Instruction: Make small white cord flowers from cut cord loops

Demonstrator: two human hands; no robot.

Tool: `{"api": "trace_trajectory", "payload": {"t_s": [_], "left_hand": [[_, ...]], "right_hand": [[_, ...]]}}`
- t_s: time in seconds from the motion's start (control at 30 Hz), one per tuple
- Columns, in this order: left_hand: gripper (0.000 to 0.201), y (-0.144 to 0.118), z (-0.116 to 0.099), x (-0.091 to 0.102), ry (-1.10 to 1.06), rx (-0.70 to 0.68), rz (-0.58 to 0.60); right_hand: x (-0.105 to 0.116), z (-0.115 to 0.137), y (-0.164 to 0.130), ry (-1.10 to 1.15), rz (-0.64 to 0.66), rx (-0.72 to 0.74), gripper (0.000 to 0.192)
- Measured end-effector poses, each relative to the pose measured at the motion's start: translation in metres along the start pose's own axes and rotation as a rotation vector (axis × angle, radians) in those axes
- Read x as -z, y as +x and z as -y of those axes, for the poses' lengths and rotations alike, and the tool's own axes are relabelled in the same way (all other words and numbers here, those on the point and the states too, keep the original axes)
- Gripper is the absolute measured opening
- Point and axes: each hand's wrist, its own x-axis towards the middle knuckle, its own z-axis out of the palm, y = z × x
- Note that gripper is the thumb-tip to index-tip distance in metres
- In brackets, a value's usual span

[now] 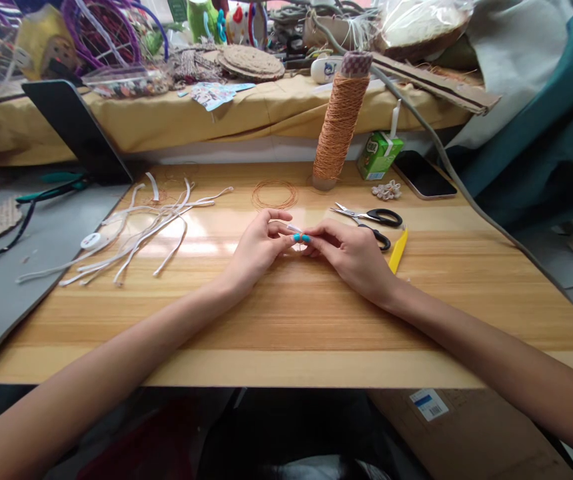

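My left hand (pixel 259 243) and my right hand (pixel 351 253) meet at the middle of the wooden table (pixel 286 313). Between their fingertips they pinch a small white strip piece (pixel 294 229); blue-painted nails touch just beside it. A thin orange thread seems to hang at the fingertips, too fine to be sure. A coil of orange cord (pixel 274 195) lies just beyond the hands. Black-handled scissors (pixel 370 217) and a yellow tool (pixel 398 251) lie close to the right hand.
A tall spool of orange cord (pixel 339 120) stands at the back, with a green drink carton (pixel 378 155), a phone (pixel 425 175) and a small woven flower (pixel 387 191) to its right. White strips (pixel 141 230) are scattered left. A cluttered shelf runs behind.
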Motion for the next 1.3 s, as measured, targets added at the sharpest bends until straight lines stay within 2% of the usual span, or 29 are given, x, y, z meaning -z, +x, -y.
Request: {"api": "trace_trajectory", "payload": {"t_s": [0.67, 0.97, 1.3], "left_hand": [[0.024, -0.001, -0.002, 0.0, -0.037, 0.016, 0.015], [0.029, -0.005, -0.006, -0.002, -0.008, 0.018, 0.042], [0.031, -0.001, 0.0, 0.0, 0.078, -0.032, 0.137]], "right_hand": [[-0.003, 0.002, -0.002, -0.012, -0.057, -0.012, 0.012], [-0.003, -0.002, 0.0, -0.014, -0.106, 0.039, 0.01], [-0.004, -0.008, 0.001, -0.042, -0.136, 0.001, 0.011]]}}
